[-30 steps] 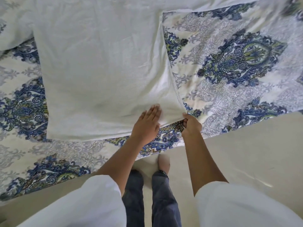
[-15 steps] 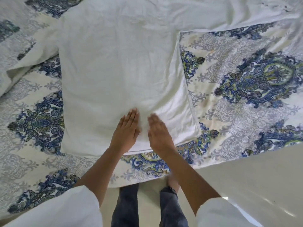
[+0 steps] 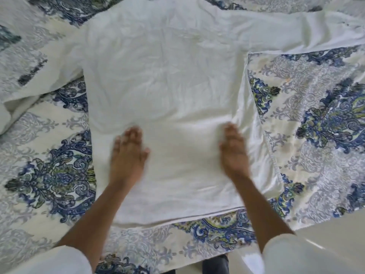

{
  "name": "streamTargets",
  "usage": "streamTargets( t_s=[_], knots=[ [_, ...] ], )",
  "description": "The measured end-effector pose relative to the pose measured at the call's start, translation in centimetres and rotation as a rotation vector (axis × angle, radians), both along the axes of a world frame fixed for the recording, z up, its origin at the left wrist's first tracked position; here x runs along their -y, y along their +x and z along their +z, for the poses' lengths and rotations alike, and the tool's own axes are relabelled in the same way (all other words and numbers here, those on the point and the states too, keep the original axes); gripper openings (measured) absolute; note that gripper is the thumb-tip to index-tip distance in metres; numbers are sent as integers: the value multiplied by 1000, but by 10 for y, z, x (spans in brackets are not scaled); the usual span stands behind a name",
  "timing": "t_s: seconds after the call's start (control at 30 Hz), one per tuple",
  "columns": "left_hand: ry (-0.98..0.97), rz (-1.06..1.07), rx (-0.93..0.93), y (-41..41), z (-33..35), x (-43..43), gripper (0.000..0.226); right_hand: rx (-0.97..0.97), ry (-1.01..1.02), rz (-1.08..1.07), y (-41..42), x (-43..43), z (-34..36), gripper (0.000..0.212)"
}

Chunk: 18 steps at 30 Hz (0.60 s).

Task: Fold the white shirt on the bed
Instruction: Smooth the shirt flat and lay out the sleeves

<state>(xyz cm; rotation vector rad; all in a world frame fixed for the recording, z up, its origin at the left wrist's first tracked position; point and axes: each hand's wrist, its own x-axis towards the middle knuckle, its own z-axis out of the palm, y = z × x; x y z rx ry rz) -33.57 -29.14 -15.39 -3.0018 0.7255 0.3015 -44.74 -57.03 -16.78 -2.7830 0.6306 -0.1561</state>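
Shirt first: from the head camera I see the white shirt [image 3: 167, 91] lying flat on the bed [image 3: 316, 119], spread out wide. One sleeve goes off to each side at the top. The right side edge looks turned in a little, but I see no real fold yet. So I think the job is only at the start. The smoothing is under way, and the sleeves and the body are not folded yet.

My left hand [image 3: 128, 153] lies flat on the lower part of the shirt, fingers spread out. My right hand [image 3: 234, 153] lies flat on it too, near the right edge. Both are a bit blurry. Neither grip pinches or holds any cloth; both are open and just press down.
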Motion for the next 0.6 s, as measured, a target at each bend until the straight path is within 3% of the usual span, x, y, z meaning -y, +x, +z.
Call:
streamTargets(
  t_s=[0.07,0.13,0.23,0.3,0.37,0.5,0.6],
  knots=[
    [1,144,-14,20,11,-32,65,-33,66,-195,-6,33,16,59],
    [-65,153,-17,28,19,-24,66,22,129,-209,15,12,26,55],
    [-170,-58,-28,21,21,29,62,105,163,53,59,-68,23,51],
    [-156,-169,-67,22,18,51,64,33,173,236,82,-101,20,53],
    [-116,-195,-85,39,8,47,69,-30,197,281,99,-95,18,57],
    [-94,-109,-6,99,-8,6,68,-13,87,193,118,-20,1,59],
    [-65,31,31,130,-4,-21,70,21,67,-71,124,34,3,55]
  ],
)
